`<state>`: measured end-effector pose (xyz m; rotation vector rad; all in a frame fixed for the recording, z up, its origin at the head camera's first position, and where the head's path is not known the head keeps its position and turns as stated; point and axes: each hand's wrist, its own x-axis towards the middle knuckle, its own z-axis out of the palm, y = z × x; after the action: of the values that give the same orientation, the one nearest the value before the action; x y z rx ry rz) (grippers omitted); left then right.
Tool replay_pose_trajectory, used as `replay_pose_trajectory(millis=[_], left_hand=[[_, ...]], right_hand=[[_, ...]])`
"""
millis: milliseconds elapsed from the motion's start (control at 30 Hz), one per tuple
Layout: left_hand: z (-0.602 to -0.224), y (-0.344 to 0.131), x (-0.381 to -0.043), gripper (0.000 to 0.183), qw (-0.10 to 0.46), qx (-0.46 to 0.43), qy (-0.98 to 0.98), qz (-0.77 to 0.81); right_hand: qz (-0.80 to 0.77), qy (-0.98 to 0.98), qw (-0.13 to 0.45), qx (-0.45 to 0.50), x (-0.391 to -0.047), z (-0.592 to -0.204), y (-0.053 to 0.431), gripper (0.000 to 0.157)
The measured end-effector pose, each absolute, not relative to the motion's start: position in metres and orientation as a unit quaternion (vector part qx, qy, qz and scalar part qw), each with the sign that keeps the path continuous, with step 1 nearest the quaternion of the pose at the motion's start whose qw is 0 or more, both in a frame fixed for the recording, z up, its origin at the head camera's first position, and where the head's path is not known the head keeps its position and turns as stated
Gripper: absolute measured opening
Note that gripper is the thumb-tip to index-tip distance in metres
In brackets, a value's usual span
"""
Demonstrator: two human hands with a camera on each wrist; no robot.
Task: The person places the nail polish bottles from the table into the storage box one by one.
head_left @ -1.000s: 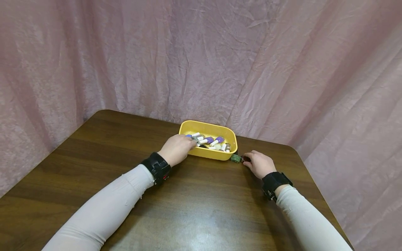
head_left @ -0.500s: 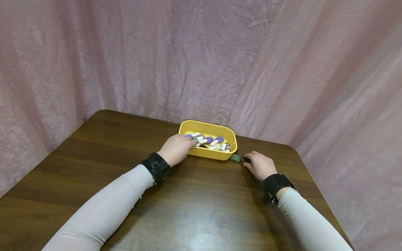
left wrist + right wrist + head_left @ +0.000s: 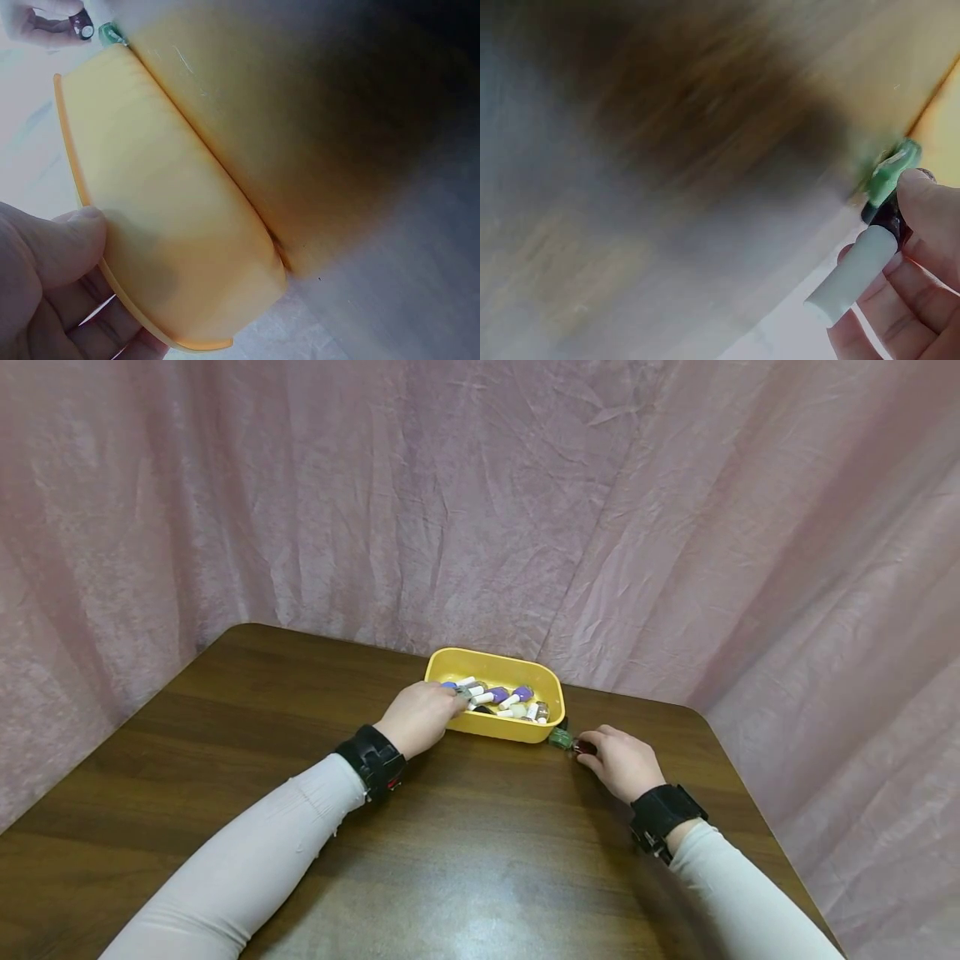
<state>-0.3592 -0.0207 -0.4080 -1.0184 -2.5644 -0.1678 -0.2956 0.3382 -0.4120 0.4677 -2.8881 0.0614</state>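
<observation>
A yellow plastic tray stands near the table's far edge, with several nail polish bottles lying in it, two of them purple. My left hand grips its near left rim; in the left wrist view the thumb lies along the rim, with the fingers beyond it. By the tray's right corner, my right hand pinches a dark red nail polish bottle; its white cap points away from the palm in the right wrist view. A green bottle lies on the table between that bottle and the tray.
The brown wooden table has rounded far corners. A pink curtain hangs behind it and along the right side. A small black item shows between the tray's right end and the green bottle.
My right wrist has shifted slightly right and nearer, and more of the dark red bottle shows at the fingertips. My left hand keeps its grip on the tray.
</observation>
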Motion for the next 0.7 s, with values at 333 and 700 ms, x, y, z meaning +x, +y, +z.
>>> replay_pose_trajectory(millis=[333, 700], left_hand=[[-0.406, -0.021, -0.358, 0.010, 0.192, -0.363, -0.910, -0.061], [-0.406, -0.021, -0.357, 0.012, 0.194, -0.365, -0.908, -0.067]], right_hand=[[0.037, -0.974, 0.121, 0.186, -0.280, -0.399, 0.328, 0.033], [0.051, -0.963, 0.152, 0.216, -0.270, -0.388, 0.321, 0.035]])
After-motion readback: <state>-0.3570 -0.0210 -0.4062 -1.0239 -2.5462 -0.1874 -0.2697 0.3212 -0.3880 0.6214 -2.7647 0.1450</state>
